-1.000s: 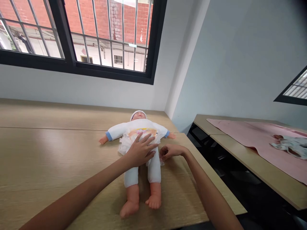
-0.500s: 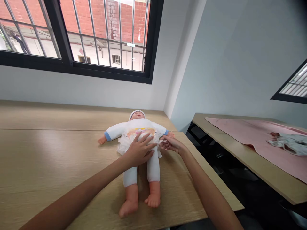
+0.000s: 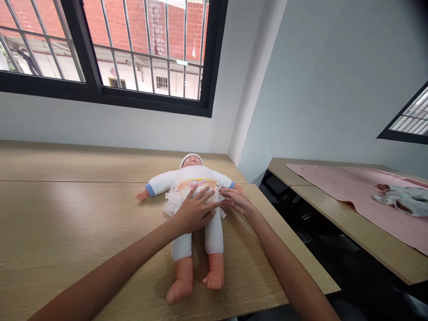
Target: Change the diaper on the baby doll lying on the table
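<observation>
a baby doll (image 3: 189,176) lies on its back on a light wood table (image 3: 67,232), head toward the wall and bare feet toward the person, close to the table's right edge. it wears a white top with blue cuffs and a white diaper (image 3: 197,183) with a printed yellow band and a frilly edge. the left hand (image 3: 194,213) lies open across the front of the diaper, its fingers spread and its palm down on the doll's belly. the right hand (image 3: 236,200) comes in from the doll's other side, its fingers (image 3: 227,195) stretched out and fairly close together at the diaper's edge, almost meeting the left fingertips. whether they pinch the edge or only touch it, i cannot tell. work at this edge likely goes best with the left palm flat and steady, so the doll does not slide, and the right fingertips kept close on the material so it lies smooth and even. on a second table to the right, a pink cloth (image 3: 334,187) lies spread, with a patterned bundle (image 3: 397,194) on it. a barred window (image 3: 143,49) fills the wall above.
</observation>
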Demonstrator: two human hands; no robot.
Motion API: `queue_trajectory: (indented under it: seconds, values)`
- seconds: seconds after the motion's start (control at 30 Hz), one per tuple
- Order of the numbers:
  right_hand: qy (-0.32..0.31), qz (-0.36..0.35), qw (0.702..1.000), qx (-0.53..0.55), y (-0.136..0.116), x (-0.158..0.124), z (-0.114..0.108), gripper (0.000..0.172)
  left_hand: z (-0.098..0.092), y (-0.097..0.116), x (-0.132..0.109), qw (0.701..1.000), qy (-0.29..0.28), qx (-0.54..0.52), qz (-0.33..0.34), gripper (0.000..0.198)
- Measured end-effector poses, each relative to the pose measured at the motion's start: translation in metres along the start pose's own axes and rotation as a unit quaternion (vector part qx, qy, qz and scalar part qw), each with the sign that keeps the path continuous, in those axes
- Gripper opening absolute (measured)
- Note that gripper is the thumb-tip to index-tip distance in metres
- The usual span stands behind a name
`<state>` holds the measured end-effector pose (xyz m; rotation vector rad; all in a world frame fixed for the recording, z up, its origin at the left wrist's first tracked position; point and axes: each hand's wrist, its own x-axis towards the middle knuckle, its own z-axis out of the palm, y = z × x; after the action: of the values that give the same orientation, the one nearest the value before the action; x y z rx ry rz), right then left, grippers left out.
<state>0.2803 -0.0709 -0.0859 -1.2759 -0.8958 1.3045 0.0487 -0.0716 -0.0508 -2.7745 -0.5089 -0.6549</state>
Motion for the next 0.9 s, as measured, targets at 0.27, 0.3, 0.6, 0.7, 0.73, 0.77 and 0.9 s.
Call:
queue_trajectory:
  seconds: [0.27,0.3,0.6,0.7,0.73,0.77,0.9]
  values:
    - [0.060,-0.130,0.980,-0.137,-0.007,0.007,-0.031,0.037,0.000,0.000,0.000,1.000,0.009,0.001,0.002,0.035]
    - [0.054,-0.137,0.973,-0.179,-0.011,0.004,-0.034,0.040,0.000,0.000,0.000,1.000,0.008,0.001,0.001,0.035]
    - [-0.263,-0.004,0.868,-0.420,-0.029,-0.021,-0.035,0.046,0.000,0.000,0.000,1.000,0.001,-0.006,-0.002,0.034]
    - [-0.234,-0.028,0.847,-0.477,-0.025,-0.016,-0.031,0.034,0.000,0.001,0.000,1.000,0.006,-0.002,-0.002,0.034]
    - [-0.226,-0.046,0.847,-0.479,-0.025,-0.016,-0.031,0.031,-0.001,0.001,0.000,1.000,0.009,0.001,-0.002,0.034]
    - [-0.218,-0.068,0.851,-0.472,-0.025,-0.015,-0.031,0.030,-0.001,0.001,0.000,1.000,0.010,0.005,0.000,0.034]
    - [-0.186,-0.124,0.899,-0.377,-0.024,-0.014,-0.028,0.036,-0.003,0.001,0.001,1.000,0.001,0.026,0.015,0.038]
